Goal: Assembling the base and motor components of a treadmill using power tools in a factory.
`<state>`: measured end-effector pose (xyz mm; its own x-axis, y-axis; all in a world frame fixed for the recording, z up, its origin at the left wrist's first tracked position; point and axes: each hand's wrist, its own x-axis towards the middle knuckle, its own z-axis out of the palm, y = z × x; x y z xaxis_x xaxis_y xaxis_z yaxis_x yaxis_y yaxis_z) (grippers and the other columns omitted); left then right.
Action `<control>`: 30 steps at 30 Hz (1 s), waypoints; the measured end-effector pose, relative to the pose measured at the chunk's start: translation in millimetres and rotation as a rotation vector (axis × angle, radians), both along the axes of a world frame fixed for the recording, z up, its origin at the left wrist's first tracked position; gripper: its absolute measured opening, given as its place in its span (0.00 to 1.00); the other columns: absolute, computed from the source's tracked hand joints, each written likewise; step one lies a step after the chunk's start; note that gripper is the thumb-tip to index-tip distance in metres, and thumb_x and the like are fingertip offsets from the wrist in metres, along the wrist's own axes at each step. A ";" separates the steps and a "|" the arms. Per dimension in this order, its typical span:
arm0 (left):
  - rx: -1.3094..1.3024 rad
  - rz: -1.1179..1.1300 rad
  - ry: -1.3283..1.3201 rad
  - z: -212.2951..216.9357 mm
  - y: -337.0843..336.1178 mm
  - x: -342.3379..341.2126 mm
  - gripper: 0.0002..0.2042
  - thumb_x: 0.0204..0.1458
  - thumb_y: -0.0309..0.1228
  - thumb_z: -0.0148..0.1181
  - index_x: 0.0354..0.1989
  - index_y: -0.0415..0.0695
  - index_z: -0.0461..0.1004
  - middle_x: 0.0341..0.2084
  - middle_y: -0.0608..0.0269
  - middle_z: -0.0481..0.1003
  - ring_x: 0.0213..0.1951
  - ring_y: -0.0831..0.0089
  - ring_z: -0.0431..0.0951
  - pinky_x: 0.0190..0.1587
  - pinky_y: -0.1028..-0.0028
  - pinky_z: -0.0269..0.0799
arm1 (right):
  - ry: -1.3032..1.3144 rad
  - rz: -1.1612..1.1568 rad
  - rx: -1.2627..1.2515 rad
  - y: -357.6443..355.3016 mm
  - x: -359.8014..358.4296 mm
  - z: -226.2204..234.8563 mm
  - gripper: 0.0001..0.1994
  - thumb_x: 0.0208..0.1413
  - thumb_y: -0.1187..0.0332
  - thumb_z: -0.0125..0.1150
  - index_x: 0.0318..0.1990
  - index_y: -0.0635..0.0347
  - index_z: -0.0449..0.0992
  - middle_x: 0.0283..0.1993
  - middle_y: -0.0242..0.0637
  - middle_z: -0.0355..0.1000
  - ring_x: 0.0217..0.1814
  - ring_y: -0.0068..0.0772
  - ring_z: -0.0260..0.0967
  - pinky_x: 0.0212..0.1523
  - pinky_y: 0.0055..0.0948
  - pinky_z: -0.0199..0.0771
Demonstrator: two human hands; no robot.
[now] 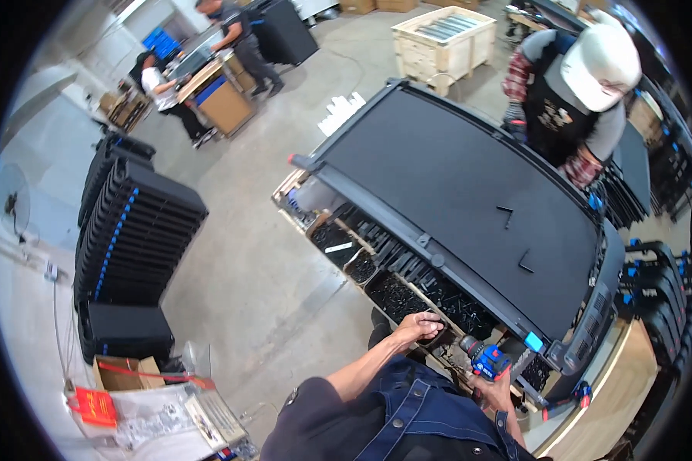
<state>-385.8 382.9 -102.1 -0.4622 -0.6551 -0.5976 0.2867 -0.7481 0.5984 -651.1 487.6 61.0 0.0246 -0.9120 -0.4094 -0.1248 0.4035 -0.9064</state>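
Note:
My right hand (497, 389) is wrapped round the grip of a blue and black cordless drill (490, 359), whose nose points up and left. My left hand (421, 326) is closed at the edge of a bin of small black parts (396, 296); whatever its fingers hold is too small to make out. Just beyond both hands, a large dark panel in a frame (454, 184) lies flat over a wooden bench. Two black L-shaped pieces (506, 217) rest on it. Blue tape (534, 342) marks its near corner.
A co-worker in a white cap (601, 65) stands across the panel. Stacked black panels (134, 238) rise at the left. A wooden crate (444, 50) stands behind, and two people work at a far table (200, 81). Another drill (580, 396) lies at my right.

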 end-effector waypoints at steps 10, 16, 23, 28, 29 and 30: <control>-0.166 0.171 0.202 126.9 -37.7 -22.7 0.19 0.66 0.27 0.57 0.63 0.35 0.67 0.43 0.53 0.81 0.40 0.70 0.83 0.43 0.73 0.83 | -0.255 -0.118 0.023 -23.8 4.0 55.3 0.16 0.49 0.74 0.72 0.47 0.62 0.80 0.37 0.29 0.81 0.34 0.21 0.77 0.36 0.27 0.78; -0.051 0.130 0.207 132.8 -45.5 -47.0 0.18 0.66 0.29 0.59 0.61 0.37 0.69 0.43 0.53 0.80 0.40 0.71 0.83 0.43 0.73 0.83 | -0.226 -0.231 -0.056 -14.1 -4.7 41.9 0.15 0.45 0.74 0.72 0.44 0.60 0.80 0.33 0.28 0.78 0.33 0.18 0.73 0.36 0.24 0.76; -0.054 0.098 0.173 141.0 -41.1 -66.2 0.16 0.66 0.29 0.59 0.59 0.37 0.70 0.41 0.54 0.80 0.39 0.71 0.83 0.42 0.74 0.82 | -0.252 -0.269 -0.061 -2.0 -13.6 32.5 0.15 0.45 0.73 0.73 0.42 0.60 0.79 0.30 0.27 0.75 0.30 0.18 0.71 0.32 0.24 0.74; -0.191 0.099 0.011 155.5 -39.3 -79.9 0.16 0.66 0.30 0.58 0.58 0.35 0.71 0.39 0.54 0.80 0.38 0.72 0.82 0.42 0.74 0.81 | -0.108 -0.251 -0.009 -1.8 -17.4 37.6 0.21 0.45 0.68 0.75 0.46 0.64 0.76 0.35 0.33 0.78 0.36 0.24 0.75 0.38 0.29 0.78; -0.268 0.104 -0.052 157.6 -39.3 -84.2 0.16 0.66 0.31 0.58 0.58 0.35 0.71 0.39 0.54 0.80 0.38 0.72 0.82 0.42 0.74 0.81 | -0.105 -0.267 -0.016 -0.2 -18.6 33.5 0.21 0.45 0.68 0.75 0.46 0.64 0.76 0.35 0.33 0.78 0.36 0.24 0.75 0.38 0.29 0.78; -0.301 0.108 -0.071 160.3 -38.6 -88.0 0.17 0.66 0.31 0.59 0.57 0.33 0.71 0.39 0.54 0.80 0.37 0.73 0.82 0.42 0.74 0.81 | -0.022 -0.255 -0.072 2.7 -18.9 25.3 0.22 0.45 0.67 0.76 0.47 0.65 0.75 0.37 0.35 0.78 0.38 0.27 0.76 0.41 0.31 0.78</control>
<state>-473.8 344.3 58.2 -0.3444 -0.8505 -0.3976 0.3049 -0.5019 0.8094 -670.0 490.3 86.3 -0.2013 -0.9166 -0.3455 -0.0069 0.3541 -0.9352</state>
